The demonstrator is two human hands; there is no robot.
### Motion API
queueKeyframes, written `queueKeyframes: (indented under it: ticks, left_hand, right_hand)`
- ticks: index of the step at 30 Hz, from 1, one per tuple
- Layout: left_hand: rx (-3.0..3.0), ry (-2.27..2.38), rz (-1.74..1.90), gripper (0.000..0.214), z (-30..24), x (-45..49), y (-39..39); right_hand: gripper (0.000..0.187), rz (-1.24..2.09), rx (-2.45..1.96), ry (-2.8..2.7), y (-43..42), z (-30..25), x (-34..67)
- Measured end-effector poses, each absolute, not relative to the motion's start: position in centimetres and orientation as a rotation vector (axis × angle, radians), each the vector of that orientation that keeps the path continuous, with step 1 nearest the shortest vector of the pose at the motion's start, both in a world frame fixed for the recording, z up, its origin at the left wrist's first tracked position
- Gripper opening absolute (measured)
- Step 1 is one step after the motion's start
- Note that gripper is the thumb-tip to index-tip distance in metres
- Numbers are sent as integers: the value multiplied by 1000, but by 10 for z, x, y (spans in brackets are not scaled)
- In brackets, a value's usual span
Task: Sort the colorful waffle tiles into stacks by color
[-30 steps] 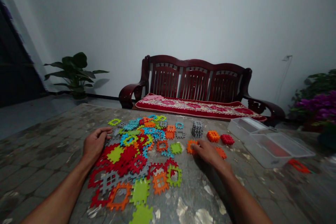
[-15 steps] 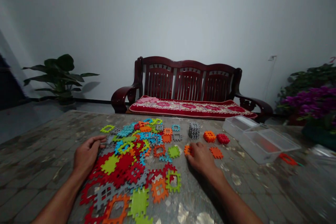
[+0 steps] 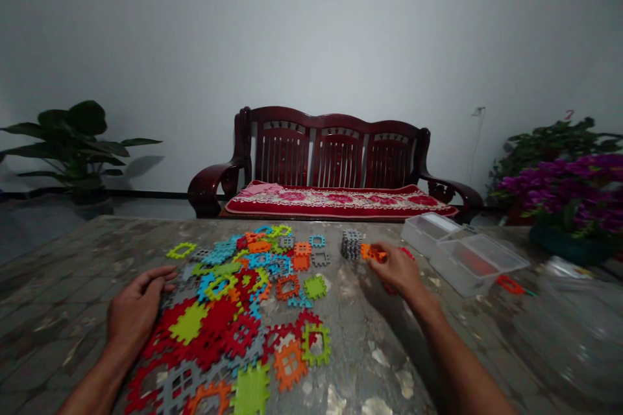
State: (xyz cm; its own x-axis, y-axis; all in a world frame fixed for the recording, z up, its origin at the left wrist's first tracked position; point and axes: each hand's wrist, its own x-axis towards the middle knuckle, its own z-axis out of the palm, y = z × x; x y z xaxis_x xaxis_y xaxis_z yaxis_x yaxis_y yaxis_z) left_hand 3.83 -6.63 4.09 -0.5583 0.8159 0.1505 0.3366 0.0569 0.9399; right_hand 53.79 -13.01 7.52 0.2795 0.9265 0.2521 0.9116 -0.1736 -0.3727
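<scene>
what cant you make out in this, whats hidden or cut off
All from the head view:
The orange piece in the right hand: partly covered by the fingers.
The pile of interlocking pieces: partly covered by the left hand, and cut off by the lower edge.
The red thing in the clear plastic box: blurred by the plastic, cannot tell what it is.

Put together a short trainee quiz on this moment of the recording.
1. What colour is the piece held in the right hand?
2. True or false: the left hand rests on the heap of plastic pieces.
3. Which is nearer the held piece: the grey stack or the clear plastic box?

Key: 1. Orange. 2. True. 3. The grey stack.
</scene>
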Motion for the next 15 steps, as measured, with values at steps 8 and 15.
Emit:
queueKeyframes:
  ticks: [8, 15]
  left_hand:
    - [1160, 1960, 1469, 25, 44, 39, -67]
    - [1161, 1953, 1439, 28, 43, 37, -66]
  right_hand:
    - [60, -23, -2079, -1798, -100, 76, 607]
    - [71, 67, -2111, -1968, -89, 74, 619]
